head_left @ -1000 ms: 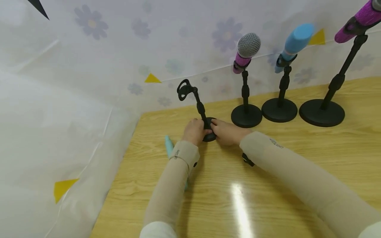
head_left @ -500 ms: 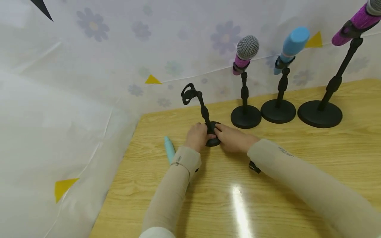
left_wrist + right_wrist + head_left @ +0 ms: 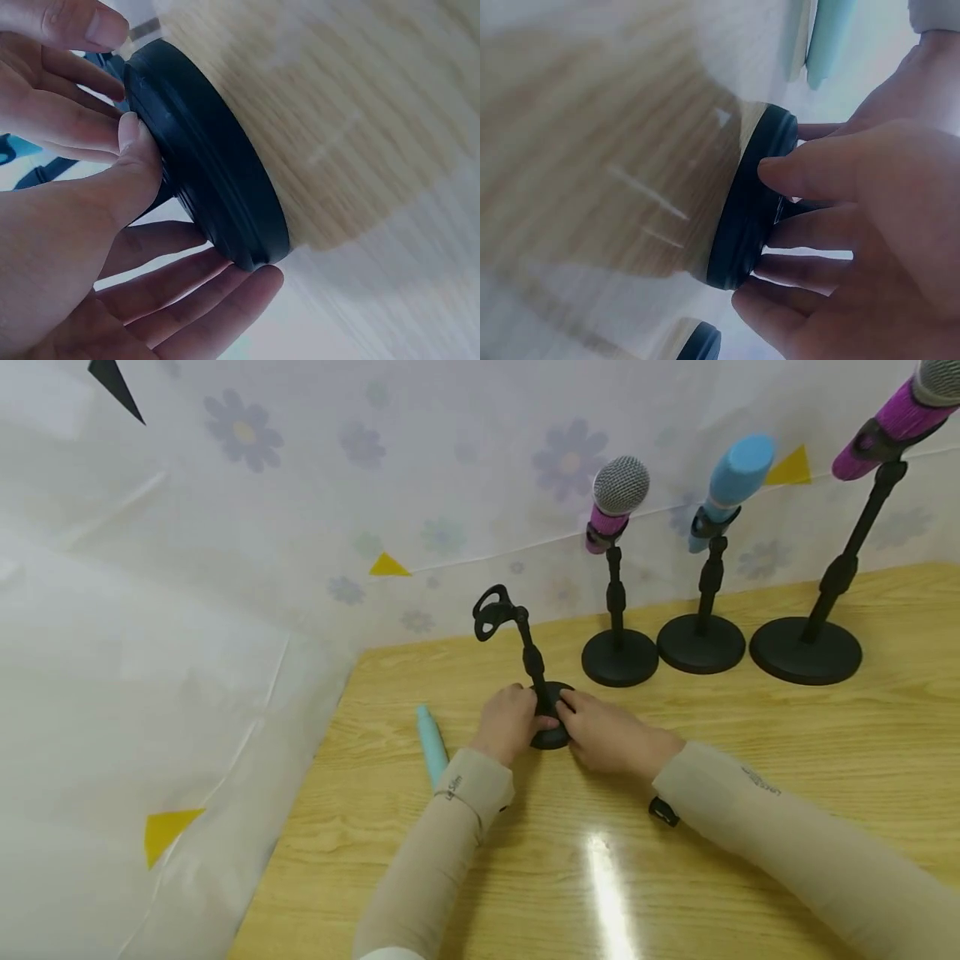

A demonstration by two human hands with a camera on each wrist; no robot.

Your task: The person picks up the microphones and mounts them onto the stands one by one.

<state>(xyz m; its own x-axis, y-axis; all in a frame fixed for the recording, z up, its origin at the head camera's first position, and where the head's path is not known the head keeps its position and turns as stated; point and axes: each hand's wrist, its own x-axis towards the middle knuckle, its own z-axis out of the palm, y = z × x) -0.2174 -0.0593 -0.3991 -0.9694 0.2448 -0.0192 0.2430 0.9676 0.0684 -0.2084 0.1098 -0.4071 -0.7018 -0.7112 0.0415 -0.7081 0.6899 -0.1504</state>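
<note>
A small black microphone stand (image 3: 532,660) with an unfilled clip at its top stands upright on the wooden table. My left hand (image 3: 510,722) holds its round base (image 3: 210,165) from the left, thumb over the top and fingers about the rim. From the other side my right hand (image 3: 611,735) grips the same base, with its thumb (image 3: 802,174) on it and fingers round the edge. Just left of my left hand lies a pale turquoise tapered rod (image 3: 431,743), its near end hidden by my sleeve.
Along the back stand a stand with a purple microphone (image 3: 621,489), one with a blue-headed microphone (image 3: 738,472), and a taller one with another purple microphone (image 3: 896,422). Flower-printed sheeting (image 3: 465,493) hangs behind the table (image 3: 675,877).
Both hands have slid the stand to the right and closer to me, and it stays upright. More of the turquoise rod's far part shows beside my left sleeve. The other stands have stayed put.
</note>
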